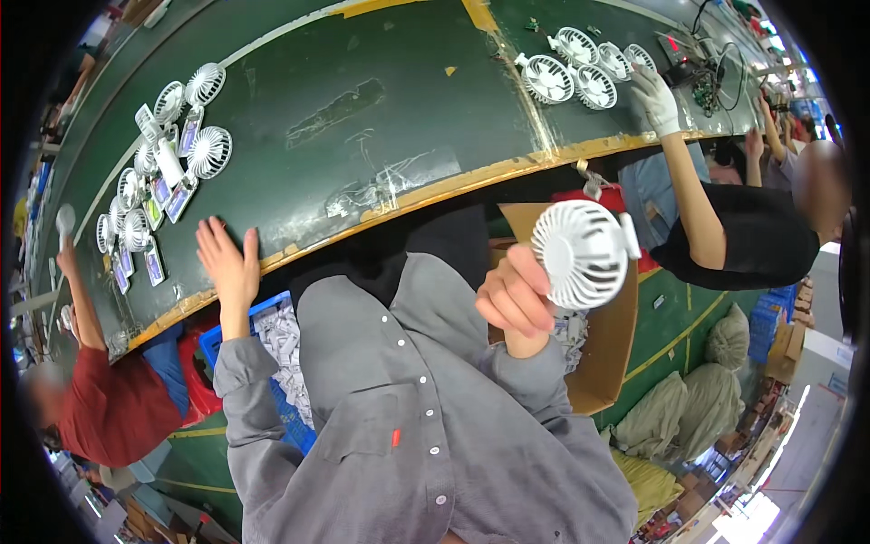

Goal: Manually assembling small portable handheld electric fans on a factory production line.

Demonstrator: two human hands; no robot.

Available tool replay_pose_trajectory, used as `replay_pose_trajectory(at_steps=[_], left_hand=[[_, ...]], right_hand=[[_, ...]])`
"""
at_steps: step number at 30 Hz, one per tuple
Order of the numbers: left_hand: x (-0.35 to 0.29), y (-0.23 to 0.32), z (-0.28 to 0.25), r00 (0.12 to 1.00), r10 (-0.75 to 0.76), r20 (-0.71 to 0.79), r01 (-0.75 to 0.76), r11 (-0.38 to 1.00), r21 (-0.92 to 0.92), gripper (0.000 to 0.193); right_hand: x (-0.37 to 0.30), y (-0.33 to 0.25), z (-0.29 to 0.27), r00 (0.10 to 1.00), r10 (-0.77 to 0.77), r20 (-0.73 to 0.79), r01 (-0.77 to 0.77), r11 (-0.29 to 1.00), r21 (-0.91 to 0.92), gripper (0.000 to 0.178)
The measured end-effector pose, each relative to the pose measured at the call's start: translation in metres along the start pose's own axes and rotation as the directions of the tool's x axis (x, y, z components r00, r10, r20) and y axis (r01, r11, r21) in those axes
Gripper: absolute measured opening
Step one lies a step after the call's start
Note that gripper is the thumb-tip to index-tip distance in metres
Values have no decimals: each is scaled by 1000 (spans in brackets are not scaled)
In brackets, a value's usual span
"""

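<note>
My right hand (518,295) is closed on a white fan head (580,254) with a round slatted cage, held up off the table in front of the bench edge. A small white stub sticks out at the cage's right side. My left hand (227,258) lies flat on the dark green workbench (362,118), fingers spread, holding nothing. Just beyond it to the left is a cluster of white handheld fans (210,151), several with bare circuit or battery parts showing in their handles. More white fan heads (549,79) lie in a group at the far right of the bench.
A blue crate (213,344) of small white parts stands beside my left side. An open cardboard box (605,363) is at my right. One co-worker in red (118,394) sits at left; another's gloved hand (657,102) reaches toward the right-hand fans. Electronics with cables (707,82) lie beyond.
</note>
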State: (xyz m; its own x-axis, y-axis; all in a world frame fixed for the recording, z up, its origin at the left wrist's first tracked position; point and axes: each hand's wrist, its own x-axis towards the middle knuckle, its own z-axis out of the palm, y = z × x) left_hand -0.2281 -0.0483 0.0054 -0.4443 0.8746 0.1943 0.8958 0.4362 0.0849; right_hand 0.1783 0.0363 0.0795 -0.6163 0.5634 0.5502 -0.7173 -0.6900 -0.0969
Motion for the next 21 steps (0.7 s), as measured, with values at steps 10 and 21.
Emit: replay_pose_trajectory(at_steps=[10, 21], left_hand=[[67, 156, 0, 718, 690, 91, -665, 719, -202, 79], [224, 105, 3, 834, 393, -387, -346, 919, 188, 64]], right_hand=[[6, 2, 8, 959, 0, 282, -5, 1000, 19, 17], [2, 16, 13, 985, 50, 166, -31, 993, -112, 22]])
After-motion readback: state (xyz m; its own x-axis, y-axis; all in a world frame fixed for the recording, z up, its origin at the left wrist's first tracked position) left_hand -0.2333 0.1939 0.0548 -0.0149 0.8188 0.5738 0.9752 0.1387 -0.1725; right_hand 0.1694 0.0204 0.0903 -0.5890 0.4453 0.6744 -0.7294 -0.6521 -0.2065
